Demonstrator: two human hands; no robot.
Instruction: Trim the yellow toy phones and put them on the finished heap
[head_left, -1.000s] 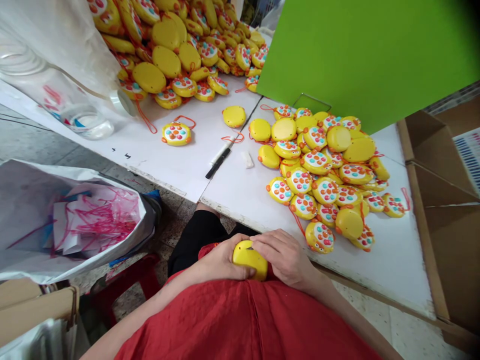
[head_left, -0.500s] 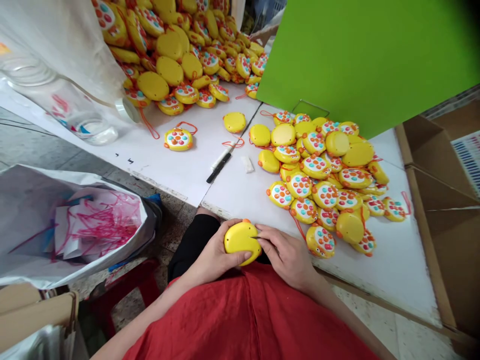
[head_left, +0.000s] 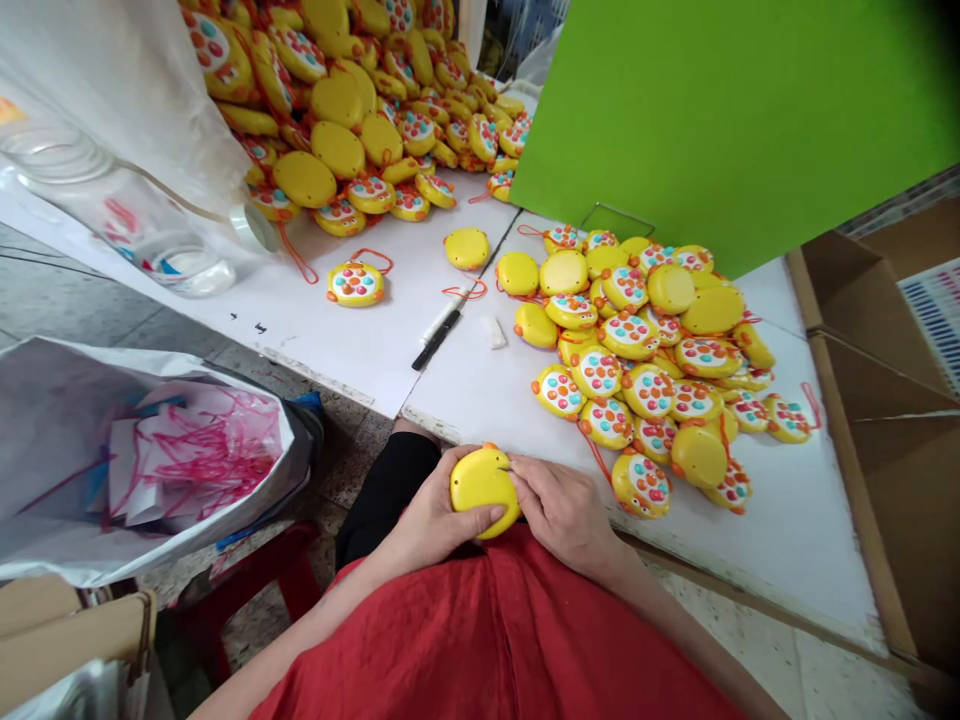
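Observation:
A yellow turtle-shaped plastic toy (head_left: 480, 490) lies in my left hand (head_left: 435, 515), its smooth back with small screw holes facing up. My left fingers wrap its far left side and the thumb presses across its near edge. Close against its right side, my right hand (head_left: 562, 505) is closed in a pinch on a thin dark pointed tool (head_left: 504, 469). The tool's tip touches or hovers just over the toy's back near the upper right; I cannot tell which. Most of the tool is hidden inside the fingers.
A pile of similar toys (head_left: 630, 335) covers the right table, below a green panel (head_left: 712, 120). A larger heap (head_left: 337, 150) fills the back left. A black-capped marker (head_left: 436, 340), a clear jar (head_left: 120, 210), a bag of scraps (head_left: 45, 450) and a cardboard box (head_left: 885, 480) surround me.
The tool tip has shifted up and slightly left across the toy's back, towards its upper right edge. My right hand moved with it, while my left hand keeps its hold.

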